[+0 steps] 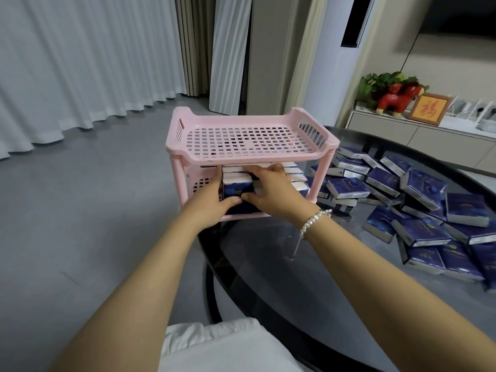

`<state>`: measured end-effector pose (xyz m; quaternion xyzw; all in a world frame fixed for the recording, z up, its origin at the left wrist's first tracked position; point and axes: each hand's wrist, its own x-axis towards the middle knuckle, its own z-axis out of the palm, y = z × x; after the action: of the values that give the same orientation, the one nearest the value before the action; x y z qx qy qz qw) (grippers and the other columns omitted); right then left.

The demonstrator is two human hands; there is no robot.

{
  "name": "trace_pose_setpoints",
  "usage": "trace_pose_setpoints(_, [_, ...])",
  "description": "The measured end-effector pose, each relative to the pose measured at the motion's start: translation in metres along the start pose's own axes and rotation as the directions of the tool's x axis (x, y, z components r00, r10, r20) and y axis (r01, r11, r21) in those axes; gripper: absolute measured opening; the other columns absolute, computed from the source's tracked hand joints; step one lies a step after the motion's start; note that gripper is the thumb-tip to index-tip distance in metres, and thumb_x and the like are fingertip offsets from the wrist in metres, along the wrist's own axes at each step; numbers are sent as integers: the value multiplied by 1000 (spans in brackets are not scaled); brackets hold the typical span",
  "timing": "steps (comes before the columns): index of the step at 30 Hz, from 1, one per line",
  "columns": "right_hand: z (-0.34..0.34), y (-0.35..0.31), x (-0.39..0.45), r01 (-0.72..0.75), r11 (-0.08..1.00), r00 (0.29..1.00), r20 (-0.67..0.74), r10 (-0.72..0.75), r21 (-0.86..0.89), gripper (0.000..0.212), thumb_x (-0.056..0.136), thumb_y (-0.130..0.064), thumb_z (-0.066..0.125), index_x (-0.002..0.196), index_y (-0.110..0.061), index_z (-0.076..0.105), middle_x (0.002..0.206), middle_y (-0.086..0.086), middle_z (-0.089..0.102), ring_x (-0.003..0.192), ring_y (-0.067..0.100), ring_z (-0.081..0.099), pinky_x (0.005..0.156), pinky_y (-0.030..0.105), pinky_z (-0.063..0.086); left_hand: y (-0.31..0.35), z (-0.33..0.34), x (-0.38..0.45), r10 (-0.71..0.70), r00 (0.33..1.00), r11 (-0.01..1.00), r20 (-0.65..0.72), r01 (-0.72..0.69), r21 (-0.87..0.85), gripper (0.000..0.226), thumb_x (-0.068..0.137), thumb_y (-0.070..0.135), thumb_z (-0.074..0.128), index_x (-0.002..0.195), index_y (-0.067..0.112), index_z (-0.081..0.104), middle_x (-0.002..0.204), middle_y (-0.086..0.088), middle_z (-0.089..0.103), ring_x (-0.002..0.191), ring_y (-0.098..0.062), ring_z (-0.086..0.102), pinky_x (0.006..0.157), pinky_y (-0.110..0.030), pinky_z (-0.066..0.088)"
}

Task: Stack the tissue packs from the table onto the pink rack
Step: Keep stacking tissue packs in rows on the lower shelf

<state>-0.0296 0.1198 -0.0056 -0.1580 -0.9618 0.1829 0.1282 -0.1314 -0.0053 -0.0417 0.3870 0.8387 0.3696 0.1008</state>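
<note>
On the near edge of a dark glass table (295, 277) stood a pink rack (249, 146) with two tiers, its perforated top tray bare. To the right of the rack, a loose heap of blue tissue packs (418, 208) lay scattered across the glass, some flat, some tilted against each other. On the rack's lower tier, a row of packs (294, 178) already sat on the right side, white edges facing forward. Beside that row, on the left of the same tier, both hands grasped a small stack of packs (237, 187). The left hand (212, 200) clasped the stack's left side, thumb across the front near the bottom. The right hand (271, 189) curled over the stack's top and right side, its thumb meeting the left thumb at the front. A beaded bracelet (314, 220) circled the right wrist. Behind the table, a low cabinet (402, 130) carried a red toy horse (394, 99) and a framed picture (430, 108). White curtains (80, 63) hung at the left over a grey floor (80, 210).
</note>
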Motion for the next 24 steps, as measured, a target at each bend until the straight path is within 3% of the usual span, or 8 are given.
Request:
trace_pose_setpoints(5, [0, 4, 0, 54, 998, 999, -6, -54, -34, 49, 89, -33, 58, 135, -22, 46, 133, -6, 53, 123, 30, 33, 101, 38, 27, 7, 7, -5, -29, 998, 997, -60, 33, 76, 75, 86, 27, 66, 149, 27, 24, 128, 0, 59, 117, -23, 54, 88, -23, 36])
trace_pose_setpoints(9, [0, 7, -2, 86, 990, 996, 17, -84, -110, 45, 94, -34, 48, 138, -24, 44, 145, -6, 41, 128, 29, 30, 102, 37, 22, 12, 8, -7, -48, 997, 996, -64, 52, 69, 71, 85, 24, 67, 146, 28, 30, 127, 0, 60, 116, -23, 54, 87, -21, 35])
trace_pose_setpoints(12, [6, 12, -9, 105, 969, 992, -47, -118, -226, 43, 99, -39, 35, 141, -29, 39, 151, -10, 33, 133, 24, 26, 105, 36, 11, 12, 10, -7, -88, 996, 988, -33, 91, 124, 66, 87, 28, 64, 145, 28, 31, 127, -3, 61, 112, -26, 56, 86, -25, 39])
trace_pose_setpoints(18, [19, 19, -18, 77, 968, 990, -100, -103, -240, 46, 102, -36, 24, 147, -29, 25, 155, -8, 24, 144, 18, 17, 113, 31, 5, 23, 28, -16, -179, 981, 957, -70, 190, 220, 73, 96, 33, 48, 151, 10, 6, 130, -16, 55, 113, -33, 56, 92, -40, 45])
trace_pose_setpoints(24, [16, 19, -17, 50, 984, 992, -110, -70, -172, 49, 101, -38, 30, 148, -25, 25, 155, -3, 26, 145, 17, 15, 115, 30, 3, 33, 33, -23, -240, 967, 971, -80, 241, -3, 91, 94, 36, 53, 150, 14, -14, 146, -12, 42, 126, -31, 47, 100, -36, 39])
